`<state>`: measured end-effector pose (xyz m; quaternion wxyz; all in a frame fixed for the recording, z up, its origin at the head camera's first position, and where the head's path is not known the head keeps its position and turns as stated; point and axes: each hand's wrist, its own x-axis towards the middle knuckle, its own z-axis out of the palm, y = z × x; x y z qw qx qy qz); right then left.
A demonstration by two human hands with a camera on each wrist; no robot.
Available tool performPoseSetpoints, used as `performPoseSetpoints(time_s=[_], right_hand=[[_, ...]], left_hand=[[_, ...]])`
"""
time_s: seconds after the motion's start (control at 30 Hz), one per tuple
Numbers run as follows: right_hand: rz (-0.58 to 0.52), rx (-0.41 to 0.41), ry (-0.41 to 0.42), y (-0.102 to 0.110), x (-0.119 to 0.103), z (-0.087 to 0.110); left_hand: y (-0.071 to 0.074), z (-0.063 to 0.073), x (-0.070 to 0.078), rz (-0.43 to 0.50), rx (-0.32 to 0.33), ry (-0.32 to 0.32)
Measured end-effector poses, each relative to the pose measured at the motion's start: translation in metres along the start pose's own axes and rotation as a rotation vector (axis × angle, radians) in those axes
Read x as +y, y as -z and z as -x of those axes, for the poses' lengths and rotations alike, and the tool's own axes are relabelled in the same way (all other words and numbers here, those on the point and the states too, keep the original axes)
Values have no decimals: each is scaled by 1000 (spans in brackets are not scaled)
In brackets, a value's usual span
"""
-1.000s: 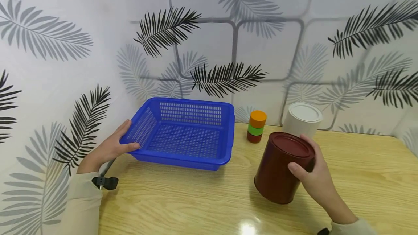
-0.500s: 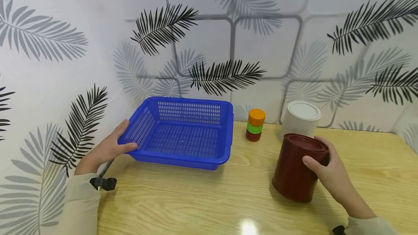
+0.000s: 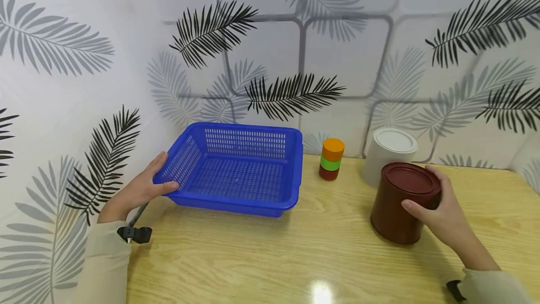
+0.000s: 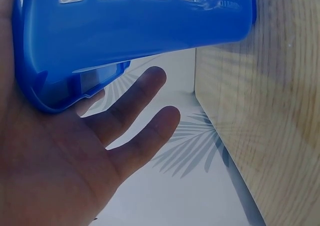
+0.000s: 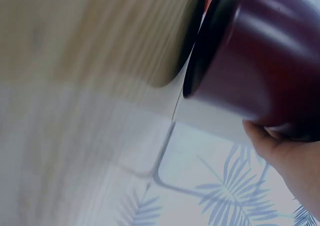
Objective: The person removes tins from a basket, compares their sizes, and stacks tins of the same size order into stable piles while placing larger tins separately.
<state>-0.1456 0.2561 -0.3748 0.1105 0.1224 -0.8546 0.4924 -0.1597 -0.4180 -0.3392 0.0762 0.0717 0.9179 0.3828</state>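
My right hand (image 3: 445, 215) grips a dark red paint can (image 3: 398, 210) near its lidded top, thumb on the near side and fingers behind it. In the right wrist view, the base of that paint can (image 5: 220, 50) shows raised above the tabletop, over its own shadow. At the left, my left hand (image 3: 141, 186) rests on the corner of a blue plastic basket (image 3: 236, 206), thumb along the front rim. In the left wrist view, the basket wall (image 4: 140, 30) lies across the palm, and two fingers (image 4: 147, 136) stretch out straight below the rim.
A white can (image 3: 381, 158) stands behind the dark red one, partly covered by it. Between basket and cans is a small stack of orange, green and dark red discs (image 3: 331, 163). The wooden table (image 3: 253, 257) meets a leaf-patterned wall covering (image 3: 274, 50) at the back.
My right hand has carried the dark red can to the right and slightly back, and it stands straighter now. The left hand and basket stay in place.
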Motion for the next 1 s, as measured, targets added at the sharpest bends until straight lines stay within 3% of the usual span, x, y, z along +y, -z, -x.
performPoseSetpoints(time_s=[0.43, 0.57, 0.67, 0.8, 0.9, 1.0], right_hand=[[-40, -86, 66, 11, 13, -9], [-12, -115, 46, 11, 13, -11], [69, -110, 29, 14, 7, -10], [260, 1, 87, 15, -13, -5], [413, 140, 230, 2, -36, 2], [483, 237, 401, -29, -60, 12]], left_hand=[[3, -3, 0, -39, -6, -12], [4, -1, 1, -70, -6, 12], [2, 2, 5, -90, 0, 41], [-1, 6, 24, -172, 41, 29], [-14, 8, 44, -286, 100, -73], [-39, 9, 64, -388, 158, -202]])
